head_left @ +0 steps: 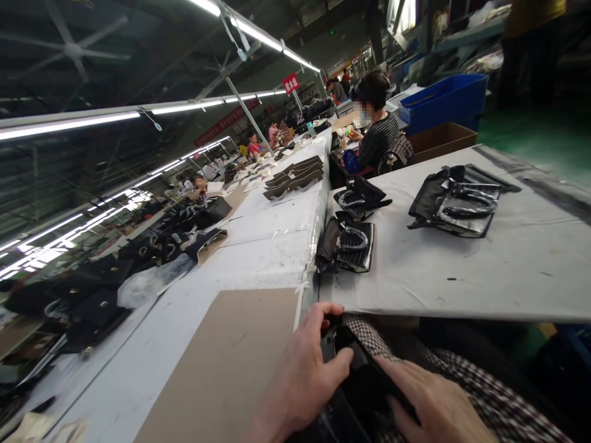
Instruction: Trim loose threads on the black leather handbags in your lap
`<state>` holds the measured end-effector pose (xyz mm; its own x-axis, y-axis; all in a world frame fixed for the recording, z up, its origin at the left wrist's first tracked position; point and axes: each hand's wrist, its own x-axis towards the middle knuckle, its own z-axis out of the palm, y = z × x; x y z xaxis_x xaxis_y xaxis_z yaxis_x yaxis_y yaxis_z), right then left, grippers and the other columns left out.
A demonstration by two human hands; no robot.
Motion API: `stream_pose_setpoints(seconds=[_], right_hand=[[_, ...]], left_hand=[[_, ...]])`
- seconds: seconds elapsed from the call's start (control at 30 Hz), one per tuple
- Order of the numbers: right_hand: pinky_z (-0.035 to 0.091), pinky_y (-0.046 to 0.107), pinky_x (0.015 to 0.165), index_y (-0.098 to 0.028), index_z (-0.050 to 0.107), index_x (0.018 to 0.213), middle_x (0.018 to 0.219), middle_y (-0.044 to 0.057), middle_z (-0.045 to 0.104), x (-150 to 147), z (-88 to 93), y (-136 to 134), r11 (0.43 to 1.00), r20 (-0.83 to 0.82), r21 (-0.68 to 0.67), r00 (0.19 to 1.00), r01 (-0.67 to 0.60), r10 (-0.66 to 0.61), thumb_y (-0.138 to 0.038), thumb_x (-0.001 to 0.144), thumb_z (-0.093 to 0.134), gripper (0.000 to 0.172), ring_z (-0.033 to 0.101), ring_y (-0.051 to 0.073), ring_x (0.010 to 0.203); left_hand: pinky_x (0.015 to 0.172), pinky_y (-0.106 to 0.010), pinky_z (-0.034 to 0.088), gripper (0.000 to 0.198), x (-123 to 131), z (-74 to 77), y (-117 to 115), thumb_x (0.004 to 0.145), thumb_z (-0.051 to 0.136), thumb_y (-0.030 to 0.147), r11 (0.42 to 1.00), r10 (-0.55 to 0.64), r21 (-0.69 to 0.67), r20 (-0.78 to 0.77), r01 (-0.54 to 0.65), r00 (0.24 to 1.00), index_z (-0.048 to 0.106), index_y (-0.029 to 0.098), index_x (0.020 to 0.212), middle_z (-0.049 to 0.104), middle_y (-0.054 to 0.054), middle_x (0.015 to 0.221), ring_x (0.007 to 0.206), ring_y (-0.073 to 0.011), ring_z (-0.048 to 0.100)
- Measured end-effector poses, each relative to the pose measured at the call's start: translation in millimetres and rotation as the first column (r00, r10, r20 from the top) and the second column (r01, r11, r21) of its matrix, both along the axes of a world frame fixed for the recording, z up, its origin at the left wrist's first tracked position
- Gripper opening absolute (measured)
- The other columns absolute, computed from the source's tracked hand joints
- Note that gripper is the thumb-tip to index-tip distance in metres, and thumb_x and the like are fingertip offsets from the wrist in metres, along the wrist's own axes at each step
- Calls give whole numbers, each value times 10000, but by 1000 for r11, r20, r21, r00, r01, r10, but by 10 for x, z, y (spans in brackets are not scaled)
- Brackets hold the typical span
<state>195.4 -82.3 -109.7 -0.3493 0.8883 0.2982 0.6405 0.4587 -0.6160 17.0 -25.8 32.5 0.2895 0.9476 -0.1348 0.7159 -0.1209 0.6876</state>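
Note:
A shiny black handbag point(355, 375) is in my lap at the table's edge, its lower part cut off by the bottom of the view. My left hand point(307, 375) grips its near side, with the thumb over the rim and the fingers on the outside. Along the bag's right side lies my right hand point(429, 397), its fingers curled against the edge and partly blurred. Just beyond, two small black handbags with wrapped handles, one of them a striped bag point(357, 246), sit on the right table. Farther right rests another black handbag point(471, 206).
A brown board point(231, 351) covers part of the long white table point(258, 258). Dark bags point(96, 289) and clear plastic point(148, 283) line its left side. Brown strips point(295, 175) lie farther up. A person in a striped top point(376, 135) sits ahead, near a blue bin point(443, 101).

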Motion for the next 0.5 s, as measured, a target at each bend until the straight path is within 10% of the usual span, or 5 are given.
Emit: stream_pose_setpoints(seconds=[0.23, 0.5], right_hand=[[596, 270, 772, -193, 532, 1301, 1054, 62, 735, 49, 69, 28, 999, -40, 34, 999, 6, -4, -85, 825, 410, 503, 714, 186, 916], [570, 253, 605, -297, 633, 1196, 806, -3, 755, 384, 1058, 371, 998, -85, 59, 996, 4, 1, -215, 803, 492, 426, 716, 193, 659]], left_hand=[[841, -320, 463, 244, 41, 66, 76, 747, 571, 133, 996, -93, -15, -196, 92, 976, 568, 232, 970, 653, -6, 970, 929, -207, 601], [732, -232, 473, 183, -13, 586, 169, 788, 574, 130, 995, -23, -93, 121, 34, 992, 550, 215, 948, 647, 17, 893, 828, -136, 606]])
